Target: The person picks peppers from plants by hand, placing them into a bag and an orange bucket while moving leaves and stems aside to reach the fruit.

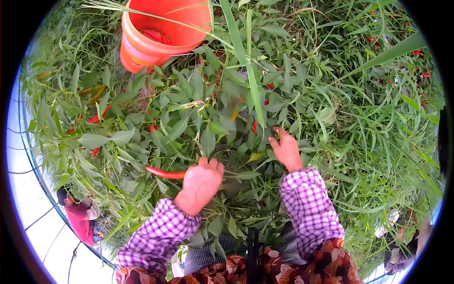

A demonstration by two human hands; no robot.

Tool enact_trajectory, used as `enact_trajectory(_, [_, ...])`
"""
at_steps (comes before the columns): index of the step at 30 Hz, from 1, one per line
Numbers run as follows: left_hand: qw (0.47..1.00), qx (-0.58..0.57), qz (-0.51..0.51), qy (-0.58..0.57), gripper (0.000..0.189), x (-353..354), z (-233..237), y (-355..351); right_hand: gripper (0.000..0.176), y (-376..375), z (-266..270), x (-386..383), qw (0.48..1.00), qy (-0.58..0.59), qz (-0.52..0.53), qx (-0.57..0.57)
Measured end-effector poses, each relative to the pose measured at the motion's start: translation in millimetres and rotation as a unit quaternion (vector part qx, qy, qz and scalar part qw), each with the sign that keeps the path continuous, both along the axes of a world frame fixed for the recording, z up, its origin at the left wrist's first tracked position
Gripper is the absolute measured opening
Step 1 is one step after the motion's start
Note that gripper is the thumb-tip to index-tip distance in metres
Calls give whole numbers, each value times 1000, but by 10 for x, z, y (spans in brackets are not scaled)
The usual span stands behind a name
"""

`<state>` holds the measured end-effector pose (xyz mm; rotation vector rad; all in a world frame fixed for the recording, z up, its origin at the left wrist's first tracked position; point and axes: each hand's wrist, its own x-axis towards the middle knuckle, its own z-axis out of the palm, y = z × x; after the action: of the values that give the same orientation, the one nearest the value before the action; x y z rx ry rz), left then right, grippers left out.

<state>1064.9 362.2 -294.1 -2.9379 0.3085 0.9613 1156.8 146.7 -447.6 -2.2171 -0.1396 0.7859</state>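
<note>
My left hand (202,183) is closed around a long red chili pepper (164,173), whose tip sticks out to the left of the fist. The knuckles face up, so the pepper's other end is hidden. Farther right, my right hand (286,150) reaches into the leaves of the chili plants (208,139), with thumb and forefinger apart and no object visible between them. Just left of its fingertips hangs a red chili pepper (254,127), partly covered by leaves. More red chili peppers (98,116) show among the foliage to the left.
An orange bucket (165,52) stands tilted among the plants at the top, with some red peppers (155,36) inside. A long grass blade (243,57) crosses the view. One person (80,215) is at the lower left, another (402,246) at the lower right.
</note>
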Motion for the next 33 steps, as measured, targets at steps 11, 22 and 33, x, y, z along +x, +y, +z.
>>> enact_trajectory(11, [994, 30, 100, -40, 17, -137, -414, -412, 38, -129, 103, -88, 972, 187, 137, 27])
enact_trajectory(22, [989, 75, -96, 83, 20, -263, -587, -830, 29, -96, 651, 104, 972, 3, 237, 7])
enact_trajectory(33, [834, -294, 467, 16, 45, 13, -784, -592, 30, -47, 710, 213, 969, 43, 237, 58])
